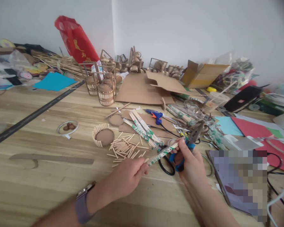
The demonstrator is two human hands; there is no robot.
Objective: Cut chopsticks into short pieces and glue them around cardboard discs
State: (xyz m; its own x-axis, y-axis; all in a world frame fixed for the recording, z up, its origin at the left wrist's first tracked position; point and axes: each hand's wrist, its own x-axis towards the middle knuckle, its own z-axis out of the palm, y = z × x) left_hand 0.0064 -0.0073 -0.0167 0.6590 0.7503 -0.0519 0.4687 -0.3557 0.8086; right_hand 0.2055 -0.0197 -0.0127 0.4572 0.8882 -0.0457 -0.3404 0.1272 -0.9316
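My left hand (pixel 131 173), with a watch on its wrist, is closed on the near end of a packet of wooden chopsticks (pixel 162 154) in a clear wrapper with green print. My right hand (pixel 192 162) pinches the far end of that packet and also holds blue-handled pliers (pixel 196 134), whose jaws point up and away. Beyond my hands lie more wrapped chopsticks (pixel 143 129). Short cut sticks (pixel 126 146) are heaped on the table, beside a round cardboard base (pixel 105 137) partly ringed with upright sticks.
A blue glue gun (pixel 157 116) lies behind the packets, its cord trailing right. Black-handled scissors (pixel 167 167) rest under the held packet. Small stick-built baskets (pixel 106 94) and cardboard sheets (pixel 137 90) stand behind. At right are a tablet (pixel 236 183) and red paper (pixel 248 127).
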